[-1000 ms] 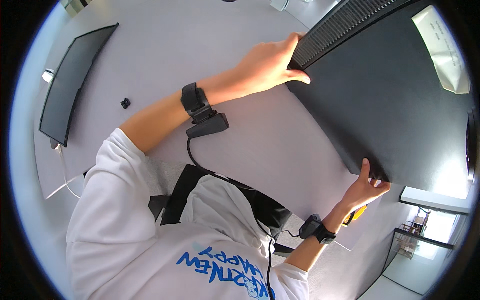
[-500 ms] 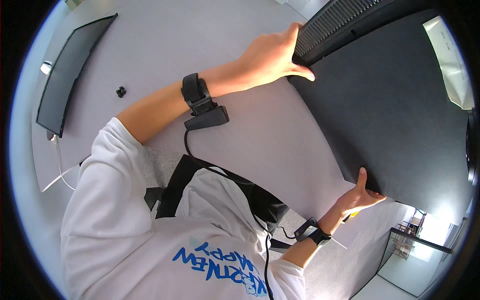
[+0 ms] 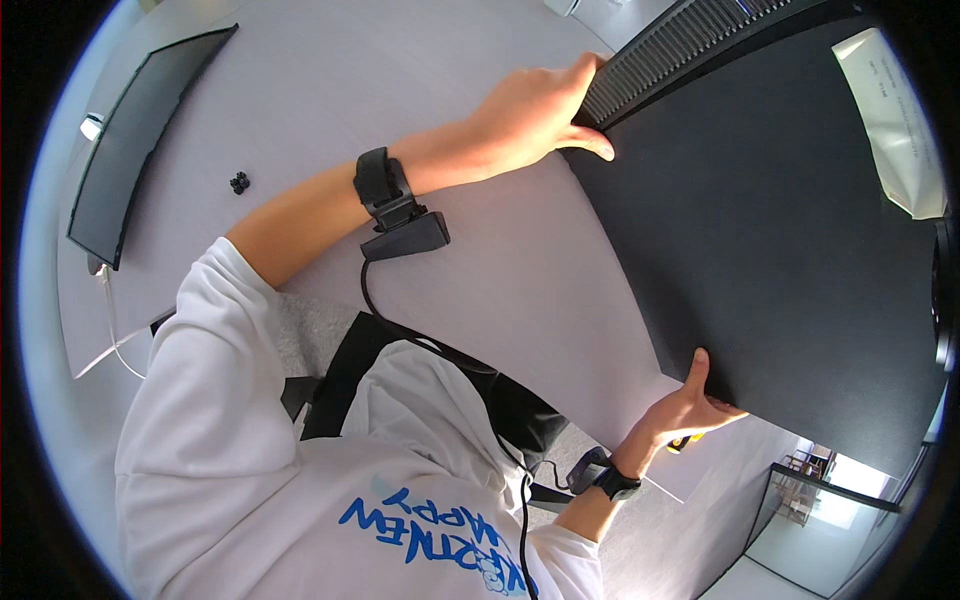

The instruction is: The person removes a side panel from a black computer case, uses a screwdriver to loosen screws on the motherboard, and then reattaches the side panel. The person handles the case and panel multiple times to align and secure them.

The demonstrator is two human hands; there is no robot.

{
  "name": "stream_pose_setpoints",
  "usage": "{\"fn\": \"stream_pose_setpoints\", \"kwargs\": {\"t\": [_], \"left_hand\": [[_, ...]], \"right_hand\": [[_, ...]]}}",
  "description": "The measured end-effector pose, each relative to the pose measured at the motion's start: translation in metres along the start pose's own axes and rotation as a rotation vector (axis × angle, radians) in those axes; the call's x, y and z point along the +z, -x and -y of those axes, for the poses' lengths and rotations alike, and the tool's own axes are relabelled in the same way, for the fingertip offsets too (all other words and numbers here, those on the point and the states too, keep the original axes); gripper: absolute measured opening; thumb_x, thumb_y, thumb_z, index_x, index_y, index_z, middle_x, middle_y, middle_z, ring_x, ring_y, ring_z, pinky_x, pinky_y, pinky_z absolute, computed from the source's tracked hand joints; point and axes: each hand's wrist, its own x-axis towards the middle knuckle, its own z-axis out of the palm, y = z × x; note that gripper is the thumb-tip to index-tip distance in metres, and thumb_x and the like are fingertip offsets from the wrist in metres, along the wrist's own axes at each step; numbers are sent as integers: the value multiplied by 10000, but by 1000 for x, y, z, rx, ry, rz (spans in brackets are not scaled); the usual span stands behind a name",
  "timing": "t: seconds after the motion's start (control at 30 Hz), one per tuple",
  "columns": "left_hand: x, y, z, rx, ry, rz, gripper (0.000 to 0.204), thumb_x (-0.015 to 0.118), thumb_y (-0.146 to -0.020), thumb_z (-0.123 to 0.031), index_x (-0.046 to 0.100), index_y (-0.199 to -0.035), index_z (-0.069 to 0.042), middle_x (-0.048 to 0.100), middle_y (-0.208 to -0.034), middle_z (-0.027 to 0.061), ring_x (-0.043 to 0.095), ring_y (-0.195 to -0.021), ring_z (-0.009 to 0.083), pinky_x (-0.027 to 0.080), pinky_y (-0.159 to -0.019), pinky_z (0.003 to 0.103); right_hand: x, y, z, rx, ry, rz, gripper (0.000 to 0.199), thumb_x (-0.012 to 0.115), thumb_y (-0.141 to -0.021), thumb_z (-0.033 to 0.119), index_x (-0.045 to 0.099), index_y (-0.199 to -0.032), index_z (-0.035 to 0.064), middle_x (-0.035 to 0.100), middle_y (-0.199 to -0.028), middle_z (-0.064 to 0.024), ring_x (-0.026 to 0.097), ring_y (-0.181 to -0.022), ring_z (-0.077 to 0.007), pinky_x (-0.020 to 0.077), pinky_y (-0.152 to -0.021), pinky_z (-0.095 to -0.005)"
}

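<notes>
A large black computer case with a ribbed front panel takes up the right side of the view. My left hand grips its far left corner, thumb on the broad flat face and fingers out of sight behind the ribbed panel. At the near edge, my right hand holds the lower corner, its thumb up against the flat face and its fingers underneath. A creased pale sheet lies on the case near its right end.
The case is over a grey table. At the left stands a dark monitor with a white cable. A small black cluster lies between it and my left arm. Something yellow and black shows beside my right wrist.
The case has shifted slightly left and toward me at its near end, both hands moving with it. My grip at both corners stays the same.
</notes>
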Motion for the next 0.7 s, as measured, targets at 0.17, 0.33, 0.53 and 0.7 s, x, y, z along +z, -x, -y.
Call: {"fn": "stream_pose_setpoints", "kwargs": {"t": [0.17, 0.33, 0.53, 0.7], "left_hand": [[-2, -1, -1, 56, 14, -41, 873, 862, -769, -457, 424, -1352, 23, 595, -639, 165, 652, -607, 355, 505, -564, 430], [-9, 4, -7, -48, 19, 52, 851, 854, -806, -421, 422, -1350, 69, 632, -718, 226, 663, -619, 367, 508, -561, 441], [-12, 5, -11, -28, 123, 91, 791, 847, -841, -270, 365, -1375, 58, 682, -865, 242, 683, -752, 443, 534, -632, 470], [-27, -4, -20, 3, 50, 173, 680, 759, -925, -250, 353, -1393, 30, 669, -812, 217, 673, -735, 435, 516, -616, 474]], "right_hand": [[-2, -6, 3, 68, -18, 14, 722, 871, -733, 72, 502, -1346, -29, 596, -1223, -195, 618, -1054, -348, 513, -1013, -451], [1, -15, 8, 43, -77, 44, 838, 891, -682, 120, 467, -1394, -5, 540, -1293, -204, 509, -1201, -356, 376, -1109, -499], [-6, -12, 24, 142, -47, 93, 880, 845, -682, 18, 388, -1434, -10, 457, -1379, -206, 447, -1260, -345, 314, -1137, -490], [-7, -9, 31, 207, -14, 65, 886, 831, -684, -5, 386, -1450, -19, 479, -1365, -213, 471, -1245, -357, 338, -1130, -485]]}}
